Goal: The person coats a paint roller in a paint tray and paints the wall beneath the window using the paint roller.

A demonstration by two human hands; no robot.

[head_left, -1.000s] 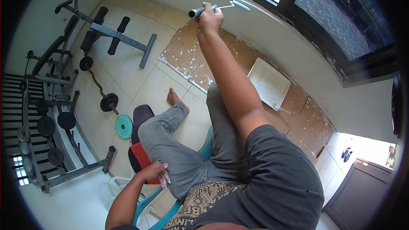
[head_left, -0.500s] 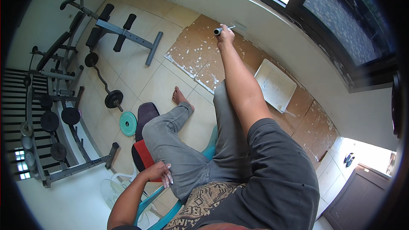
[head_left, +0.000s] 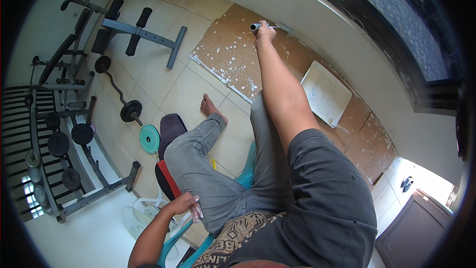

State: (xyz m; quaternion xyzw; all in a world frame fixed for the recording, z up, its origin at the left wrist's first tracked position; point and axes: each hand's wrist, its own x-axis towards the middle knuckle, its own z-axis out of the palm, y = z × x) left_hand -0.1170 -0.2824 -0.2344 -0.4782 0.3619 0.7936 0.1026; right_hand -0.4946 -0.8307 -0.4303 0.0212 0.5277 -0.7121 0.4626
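My right hand (head_left: 266, 33) is wrapped round the handle of a paint roller (head_left: 255, 27), held out at arm's length by the low wall (head_left: 317, 20). The roller's pale head (head_left: 285, 28) lies against the lower part of that wall. My left hand (head_left: 186, 204) hangs loosely beside my left thigh, holding nothing, its fingers partly bent and smeared with white. A white paint tray (head_left: 326, 93) rests on brown sheeting (head_left: 225, 44) below my right forearm. White drops dot the sheeting.
I sit on a teal chair (head_left: 248, 168). Left of me are a weight bench (head_left: 141, 32), a curl barbell (head_left: 116, 87), a green weight plate (head_left: 149, 139) and a white fan (head_left: 136, 223). A dark-framed window (head_left: 396, 34) is at right; a brown cabinet (head_left: 414, 231) stands lower right.
My right hand has moved slightly right and up with the roller, whose head has shifted right along the wall. The view has turned a little. My left hand stays by my thigh.
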